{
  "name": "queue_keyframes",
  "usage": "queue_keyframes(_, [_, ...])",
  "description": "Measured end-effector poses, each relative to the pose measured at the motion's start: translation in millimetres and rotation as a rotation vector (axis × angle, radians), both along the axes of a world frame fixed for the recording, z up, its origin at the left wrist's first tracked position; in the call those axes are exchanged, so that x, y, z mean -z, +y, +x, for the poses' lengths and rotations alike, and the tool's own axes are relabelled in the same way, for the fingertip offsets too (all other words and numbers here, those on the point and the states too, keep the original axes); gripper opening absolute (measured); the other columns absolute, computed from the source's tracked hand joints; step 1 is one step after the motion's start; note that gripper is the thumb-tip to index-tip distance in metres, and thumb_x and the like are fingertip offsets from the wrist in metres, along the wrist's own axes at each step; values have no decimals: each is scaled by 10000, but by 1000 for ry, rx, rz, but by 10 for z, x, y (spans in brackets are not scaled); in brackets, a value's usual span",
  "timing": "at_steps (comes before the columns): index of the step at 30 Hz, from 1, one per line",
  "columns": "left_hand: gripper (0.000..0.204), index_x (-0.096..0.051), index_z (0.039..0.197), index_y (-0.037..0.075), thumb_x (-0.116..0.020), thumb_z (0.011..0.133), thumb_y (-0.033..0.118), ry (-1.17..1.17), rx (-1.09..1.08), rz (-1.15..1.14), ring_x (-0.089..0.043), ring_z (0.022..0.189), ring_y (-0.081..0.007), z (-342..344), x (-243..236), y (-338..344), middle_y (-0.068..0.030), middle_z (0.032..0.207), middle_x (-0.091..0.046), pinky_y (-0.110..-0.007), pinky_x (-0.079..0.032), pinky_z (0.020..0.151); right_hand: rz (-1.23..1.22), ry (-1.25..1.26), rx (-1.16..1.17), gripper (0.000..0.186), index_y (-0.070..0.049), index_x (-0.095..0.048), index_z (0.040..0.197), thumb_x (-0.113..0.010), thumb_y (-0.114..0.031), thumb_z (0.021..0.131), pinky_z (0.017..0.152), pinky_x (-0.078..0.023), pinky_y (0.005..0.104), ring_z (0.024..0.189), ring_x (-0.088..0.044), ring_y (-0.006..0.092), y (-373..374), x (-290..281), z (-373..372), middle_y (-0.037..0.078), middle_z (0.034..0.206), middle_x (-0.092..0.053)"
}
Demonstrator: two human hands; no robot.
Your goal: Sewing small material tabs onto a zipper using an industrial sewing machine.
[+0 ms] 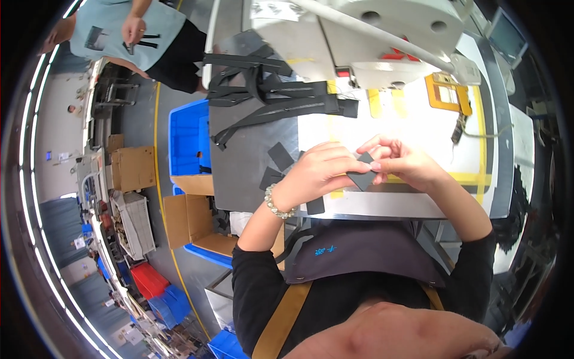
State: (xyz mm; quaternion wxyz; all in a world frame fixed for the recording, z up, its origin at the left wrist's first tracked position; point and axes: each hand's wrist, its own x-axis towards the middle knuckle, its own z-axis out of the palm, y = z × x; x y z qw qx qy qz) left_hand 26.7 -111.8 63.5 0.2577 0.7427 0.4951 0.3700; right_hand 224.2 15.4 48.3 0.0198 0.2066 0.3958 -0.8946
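A small dark grey square piece [361, 179] is pinched between the fingers of both my hands. My left hand [320, 167], with a beaded bracelet at the wrist, grips it from the left; my right hand [400, 161] grips it from the right, fingers curled. Loose dark grey pieces [281, 156] lie on the grey tabletop [239, 185] left of my hands, partly behind the left one. Farther back are several black straps [275, 107] in a loose pile. A white work surface [436, 143] with yellow tape lies under and beyond my hands.
A white machine [388, 18] spans the back, near a yellow metal-centred fixture [448, 96] with a cable. At the left are a blue bin [182, 131], an open cardboard box [179, 221] and an aisle. A co-worker's hand [134, 30] holds something small at the upper left.
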Motion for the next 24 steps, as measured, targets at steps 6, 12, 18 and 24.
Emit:
queue_keyframes(6, [379, -702, 999, 95, -792, 633, 134, -160, 66, -62, -583, 781, -225, 16, 79, 42, -31, 823, -642, -330, -466, 732, 132, -38, 32, 290, 22, -571, 1101, -670, -37, 835, 660, -495, 219, 695, -638, 101, -26, 9, 58, 37, 822, -660])
queue_keyframes(12, [292, -686, 900, 115, -802, 641, 187, -139, 108, -73, -550, 761, -213, 41, 87, 51, -15, 777, -604, -328, -436, 714, 184, -6, 40, 260, 28, -579, 1078, -658, -13, 833, 708, -524, 232, 790, -644, 106, -64, 47, 44, 78, 902, -675])
queue_keyframes(18, [277, -675, 924, 116, -777, 695, 235, -162, 61, -113, -560, 772, -208, 75, 133, 10, -12, 774, -598, -322, -438, 740, 250, -20, 52, 242, 25, -577, 1094, -629, -20, 861, 706, -517, 229, 802, -632, 95, -72, 54, 30, 67, 922, -668])
queue_keyframes(24, [254, -662, 905, 113, -759, 728, 267, -156, 26, -90, -582, 757, -205, 83, 130, -27, -25, 775, -602, -325, -451, 725, 207, -45, 45, 294, 38, -551, 1167, -586, -98, 908, 721, -485, 227, 762, -593, 76, -107, 42, 35, 53, 901, -647])
